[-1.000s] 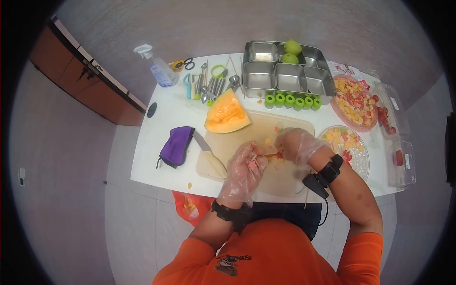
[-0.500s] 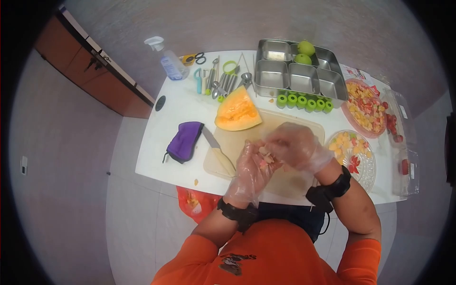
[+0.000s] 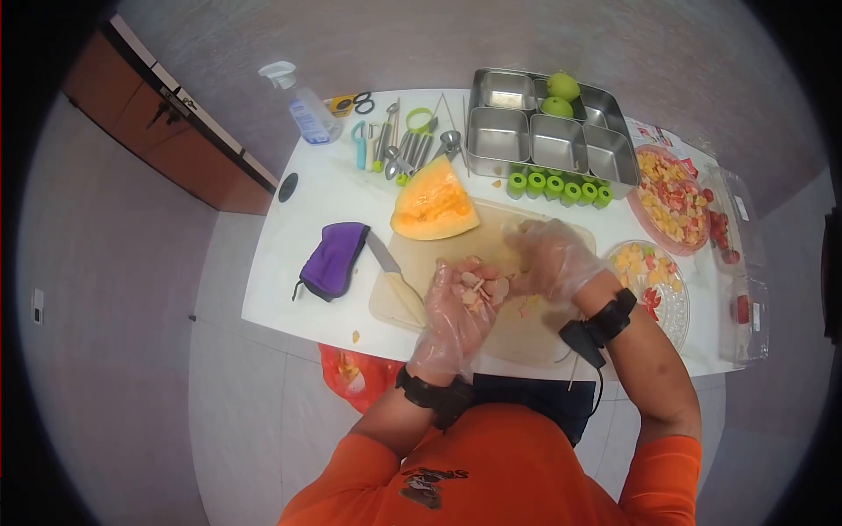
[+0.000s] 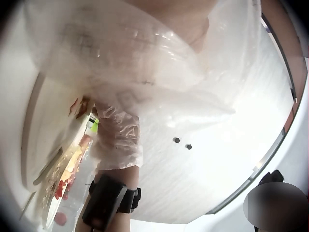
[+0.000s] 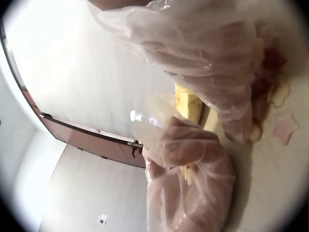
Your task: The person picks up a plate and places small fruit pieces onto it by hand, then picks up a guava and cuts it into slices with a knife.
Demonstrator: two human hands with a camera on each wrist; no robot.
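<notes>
My left hand [image 3: 456,320], in a clear plastic glove, is cupped palm up over the cutting board [image 3: 517,342]. Its curled fingers hold several thin fruit pieces [image 3: 478,289], pale and pink; thin pale strips [image 5: 186,174] show between them in the right wrist view. To its right, my gloved right hand [image 3: 557,259] reaches down to the board. In the right wrist view its fingertips are at loose fruit pieces there, with a pink star-shaped piece [image 5: 285,129] beside them. I cannot tell whether it grips any. In the left wrist view, glove plastic hides the left fingers.
A melon wedge [image 3: 434,206] and a knife [image 3: 399,280] lie at the board's left, near a purple cloth [image 3: 331,259]. Behind stand green-topped cutters [image 3: 553,186] and a steel tray [image 3: 500,162]. At right are a glass plate [image 3: 671,320] and a pink fruit bowl [image 3: 645,215].
The right hand moved from the board to over the left palm, then back right and down to the board. More fruit pieces show in the left palm now.
</notes>
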